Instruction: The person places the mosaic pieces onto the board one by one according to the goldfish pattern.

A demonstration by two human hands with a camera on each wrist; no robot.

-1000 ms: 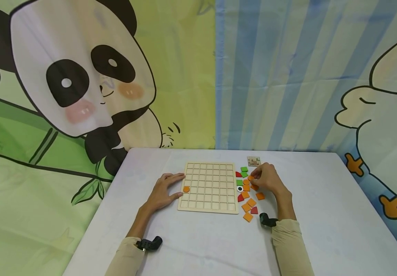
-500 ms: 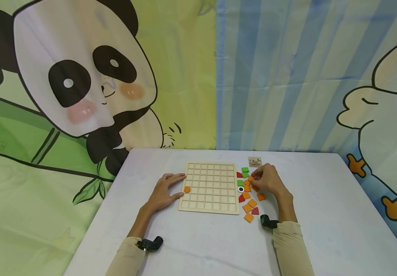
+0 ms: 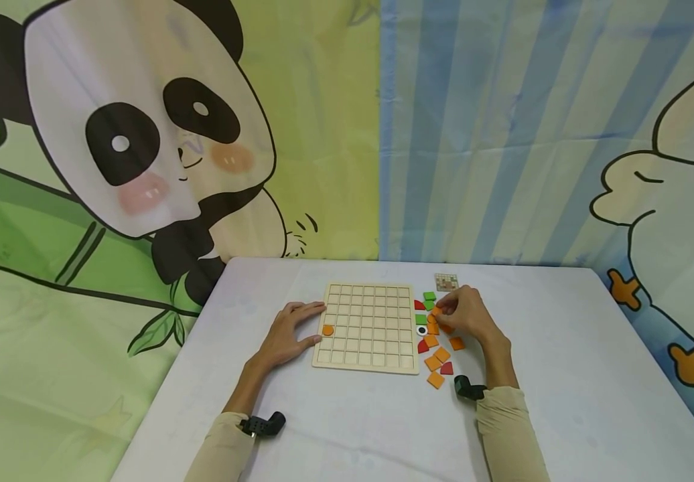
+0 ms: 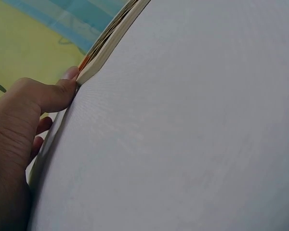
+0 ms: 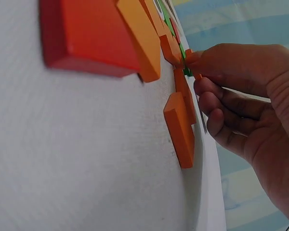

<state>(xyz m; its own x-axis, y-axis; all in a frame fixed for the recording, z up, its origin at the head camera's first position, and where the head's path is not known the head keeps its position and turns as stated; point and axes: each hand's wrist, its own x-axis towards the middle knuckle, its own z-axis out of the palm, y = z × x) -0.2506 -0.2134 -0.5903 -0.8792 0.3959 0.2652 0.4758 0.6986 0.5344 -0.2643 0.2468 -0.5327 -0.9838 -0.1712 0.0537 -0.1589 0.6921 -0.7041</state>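
A pale wooden grid board [image 3: 369, 328] lies on the table, with a round orange piece [image 3: 327, 330] in a cell by its left side. My left hand [image 3: 283, 335] rests against the board's left edge, thumb and fingers spread apart; in the left wrist view the thumb [image 4: 58, 96] touches the board's corner. To the right of the board, my right hand [image 3: 470, 312] pinches a small orange piece [image 3: 436, 311] between thumb and fingertips, its shape mostly hidden. Other orange pieces [image 3: 433, 329] lie under and beside the fingers. In the right wrist view, an orange piece [image 5: 180, 132] lies below the fingertips.
Green pieces [image 3: 429, 296], red pieces [image 3: 423, 347], orange squares [image 3: 435, 380] and a white piece with a black dot [image 3: 422, 330] lie along the board's right side. A small patterned card [image 3: 446, 282] is at the back of the white table [image 3: 347, 428].
My right fingertips have shifted slightly left with the pinched orange piece, which now overlaps a neighbouring orange piece in the head view. My left hand stays at the board's edge.
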